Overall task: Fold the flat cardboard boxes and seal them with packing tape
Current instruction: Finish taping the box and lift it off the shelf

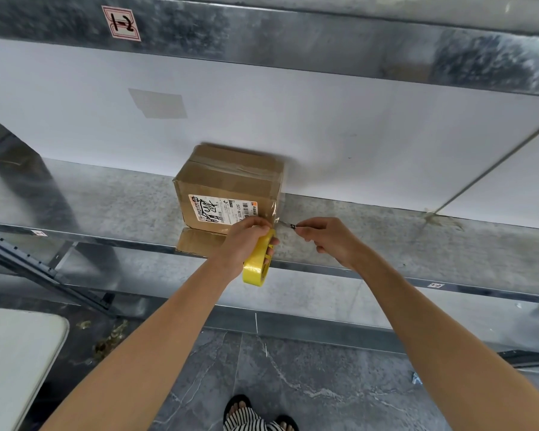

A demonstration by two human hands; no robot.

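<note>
A small brown cardboard box (231,185) stands folded on the metal shelf (106,203), against the white back wall, with clear tape over its top seam and a white shipping label on its front. My left hand (246,241) grips a yellow roll of packing tape (257,262) at the box's lower right corner. A clear strip of tape runs from the roll up that corner. My right hand (327,241) pinches a small dark-handled blade (288,225), whose tip is at the tape beside the corner.
The shelf's front edge (386,272) runs below my hands, with a lower shelf beneath it. An upper metal shelf (293,42) hangs overhead. A white table corner (19,362) sits at lower left. Grey tiled floor and my sandalled foot (249,415) are below.
</note>
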